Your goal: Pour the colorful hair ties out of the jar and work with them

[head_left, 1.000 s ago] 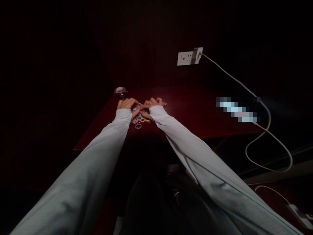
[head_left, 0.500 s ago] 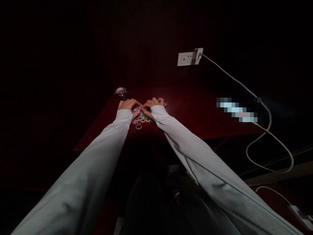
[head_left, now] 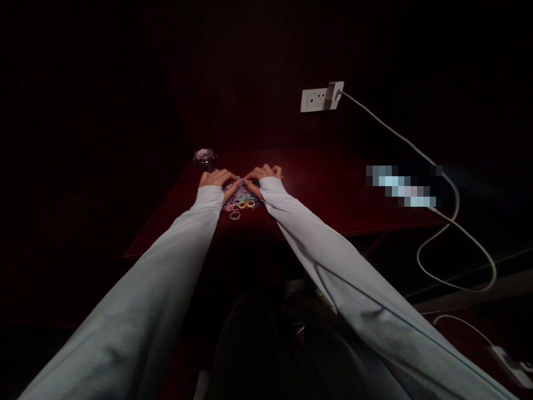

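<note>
Small coloured elastic hair ties [head_left: 242, 204] lie in a pile on a dark red table, between and just below my hands. Pink, purple, yellow and green ones show, and a blue-green hair tie [head_left: 235, 215] lies at the near edge. My left hand [head_left: 217, 179] is on the pile's left side, thumb and fingers pinched together. From the right, my right hand [head_left: 264, 176] mirrors it in a pinch, its fingertips close to the left ones. Whatever the fingertips grip is too small and dim to name.
A clear jar [head_left: 205, 158] with a pinkish top stands behind my left hand. A wall socket [head_left: 315, 100] holds a charger, whose white cable [head_left: 387, 126] runs down to a blurred-out bright object [head_left: 402, 186] at the table's right. A power strip [head_left: 510, 364] lies at lower right.
My fingertips have drawn slightly apart, the right hand shifting a little up and to the right. More of the pile shows between them. The whole view has moved slightly.
</note>
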`<act>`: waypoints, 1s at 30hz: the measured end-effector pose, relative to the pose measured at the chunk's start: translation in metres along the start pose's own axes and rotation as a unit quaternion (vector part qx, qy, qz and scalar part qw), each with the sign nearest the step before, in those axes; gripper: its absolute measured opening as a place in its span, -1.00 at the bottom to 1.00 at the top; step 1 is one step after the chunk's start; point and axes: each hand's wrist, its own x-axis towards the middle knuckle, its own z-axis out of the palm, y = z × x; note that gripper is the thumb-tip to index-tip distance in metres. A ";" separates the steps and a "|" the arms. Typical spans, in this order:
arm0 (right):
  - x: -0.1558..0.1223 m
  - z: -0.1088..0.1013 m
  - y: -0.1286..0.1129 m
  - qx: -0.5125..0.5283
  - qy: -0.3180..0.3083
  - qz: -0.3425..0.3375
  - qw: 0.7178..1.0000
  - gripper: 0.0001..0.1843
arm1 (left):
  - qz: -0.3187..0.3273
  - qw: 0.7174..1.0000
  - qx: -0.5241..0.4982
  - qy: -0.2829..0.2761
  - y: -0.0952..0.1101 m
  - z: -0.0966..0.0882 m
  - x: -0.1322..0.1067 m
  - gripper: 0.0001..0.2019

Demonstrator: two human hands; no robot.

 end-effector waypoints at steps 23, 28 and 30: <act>0.002 0.003 0.000 -0.003 0.014 0.040 0.999 -0.60 | 0.000 1.000 -0.021 -0.006 0.001 -0.001 0.000 -0.75; 0.006 0.016 0.004 -0.010 0.043 0.058 0.997 -0.37 | 0.012 1.000 -0.019 -0.014 0.000 -0.002 0.000 -0.74; 0.006 0.016 0.002 -0.008 0.039 0.059 0.997 -0.36 | 0.019 1.000 -0.018 -0.018 -0.001 -0.001 0.001 -0.75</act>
